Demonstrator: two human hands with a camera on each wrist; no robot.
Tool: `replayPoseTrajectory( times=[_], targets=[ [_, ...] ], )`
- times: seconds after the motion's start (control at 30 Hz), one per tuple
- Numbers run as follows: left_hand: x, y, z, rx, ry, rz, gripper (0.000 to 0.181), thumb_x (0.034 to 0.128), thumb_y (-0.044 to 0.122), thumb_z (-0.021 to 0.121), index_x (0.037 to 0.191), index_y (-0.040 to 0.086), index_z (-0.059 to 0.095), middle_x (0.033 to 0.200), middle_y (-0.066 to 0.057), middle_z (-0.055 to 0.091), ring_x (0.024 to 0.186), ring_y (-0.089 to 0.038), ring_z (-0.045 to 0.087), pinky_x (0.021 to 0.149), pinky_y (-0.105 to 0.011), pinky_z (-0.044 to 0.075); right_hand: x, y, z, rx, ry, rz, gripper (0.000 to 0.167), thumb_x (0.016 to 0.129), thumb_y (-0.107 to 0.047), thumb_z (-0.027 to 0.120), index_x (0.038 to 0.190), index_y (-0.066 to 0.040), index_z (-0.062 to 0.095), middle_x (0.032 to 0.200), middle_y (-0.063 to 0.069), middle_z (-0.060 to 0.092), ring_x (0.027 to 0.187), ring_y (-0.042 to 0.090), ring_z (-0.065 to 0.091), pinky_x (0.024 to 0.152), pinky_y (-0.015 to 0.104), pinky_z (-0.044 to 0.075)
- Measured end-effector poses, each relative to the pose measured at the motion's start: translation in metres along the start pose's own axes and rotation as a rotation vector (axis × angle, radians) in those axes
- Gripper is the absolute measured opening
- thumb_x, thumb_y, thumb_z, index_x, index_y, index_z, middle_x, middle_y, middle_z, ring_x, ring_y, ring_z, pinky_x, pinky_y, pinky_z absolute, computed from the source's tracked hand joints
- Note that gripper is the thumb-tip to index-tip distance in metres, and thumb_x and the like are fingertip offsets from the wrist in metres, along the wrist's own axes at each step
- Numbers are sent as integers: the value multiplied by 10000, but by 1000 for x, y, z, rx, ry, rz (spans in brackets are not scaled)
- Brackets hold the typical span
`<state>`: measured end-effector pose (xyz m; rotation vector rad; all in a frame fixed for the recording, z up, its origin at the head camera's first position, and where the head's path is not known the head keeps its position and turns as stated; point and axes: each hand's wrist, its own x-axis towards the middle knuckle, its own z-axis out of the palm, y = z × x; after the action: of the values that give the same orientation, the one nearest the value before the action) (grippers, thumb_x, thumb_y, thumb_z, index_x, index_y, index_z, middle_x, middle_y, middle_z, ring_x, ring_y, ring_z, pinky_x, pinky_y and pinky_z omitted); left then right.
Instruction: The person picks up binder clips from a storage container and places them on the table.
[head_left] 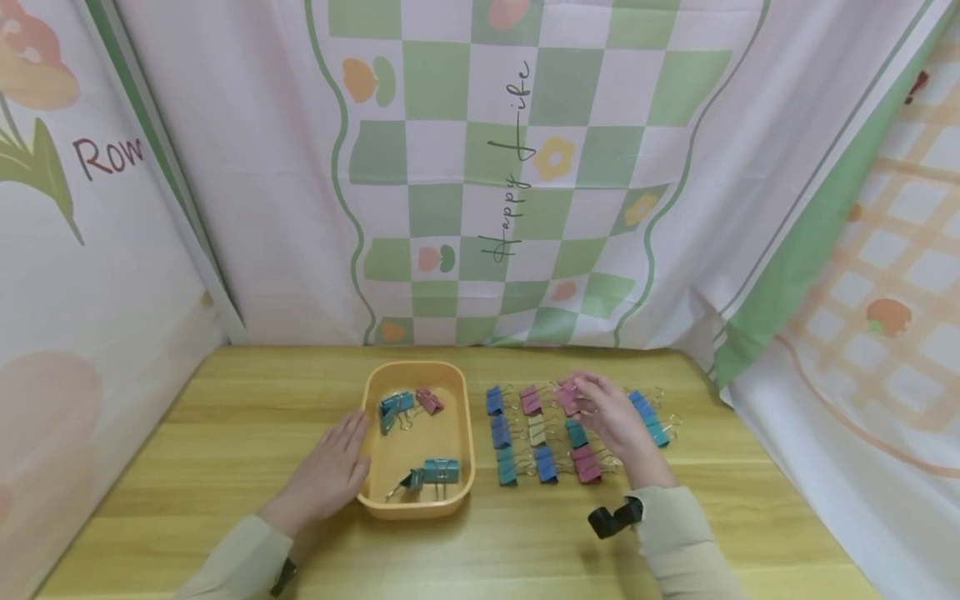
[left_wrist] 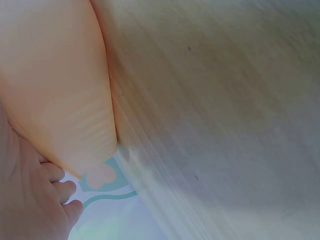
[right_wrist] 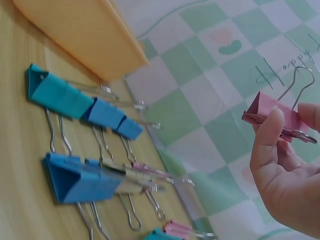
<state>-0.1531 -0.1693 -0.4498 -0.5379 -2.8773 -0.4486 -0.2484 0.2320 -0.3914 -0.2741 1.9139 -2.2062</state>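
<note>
My right hand [head_left: 618,425] is raised over the right part of the clip rows. Between thumb and fingers it pinches a pink binder clip [right_wrist: 277,112], whose wire handles stick out. My left hand [head_left: 326,471] rests against the left side of a yellow tray [head_left: 470,442], fingers stretched along its wall. Teal clips [head_left: 441,471] and a small pink clip [head_left: 430,401] lie inside the tray. Beside it, binder clips stand in rows, among them a teal clip [head_left: 507,467], a blue clip [head_left: 545,465], a pale yellow clip [head_left: 537,431] and a dark pink clip [head_left: 587,464].
Right of my right hand, blue and teal clips [head_left: 649,418] stand in another column. The wooden table [head_left: 225,467] ends at a patterned curtain [head_left: 495,208] behind, with more cloth hanging at both sides. A black strap device [head_left: 615,518] sits at my right wrist.
</note>
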Motion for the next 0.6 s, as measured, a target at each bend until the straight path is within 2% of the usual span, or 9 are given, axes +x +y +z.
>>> replayPoseTrajectory(
  times=[0.23, 0.37, 0.5, 0.6],
  targets=[
    [0, -1, 1, -3, 1, -1, 545, 977, 209, 374, 1402, -101, 233, 1470, -231, 177, 1337, -376, 186, 1080, -477, 171, -5, 3, -21, -27, 59, 22, 138, 968, -211, 484, 1053, -106, 511, 926, -48, 627, 760, 89, 538, 695, 242, 470],
    [0, -1, 1, -5, -1, 0, 545, 977, 211, 368, 1400, -105, 233, 1470, -236, 178, 1336, -379, 187, 1081, -476, 167, -8, 5, -35, -32, 67, 22, 114, 963, -200, 493, 1004, -133, 576, 877, -43, 619, 758, 101, 544, 673, 241, 466],
    [0, 0, 0, -11, -1, 0, 545, 977, 212, 365, 1398, -109, 235, 1468, -238, 177, 1334, -384, 190, 1081, -477, 164, -11, 7, -47, -81, 76, 48, 256, 966, -218, 487, 1148, -44, 534, 911, -34, 597, 791, 107, 559, 690, 249, 482],
    [0, 0, 0, -12, 2, -2, 543, 975, 205, 379, 1397, -108, 240, 1464, -241, 189, 1333, -382, 194, 1080, -477, 167, -13, 7, -54, -139, 80, 85, 472, 974, -230, 466, 1324, 66, 353, 964, -18, 555, 819, 109, 558, 723, 266, 489]
  ],
)
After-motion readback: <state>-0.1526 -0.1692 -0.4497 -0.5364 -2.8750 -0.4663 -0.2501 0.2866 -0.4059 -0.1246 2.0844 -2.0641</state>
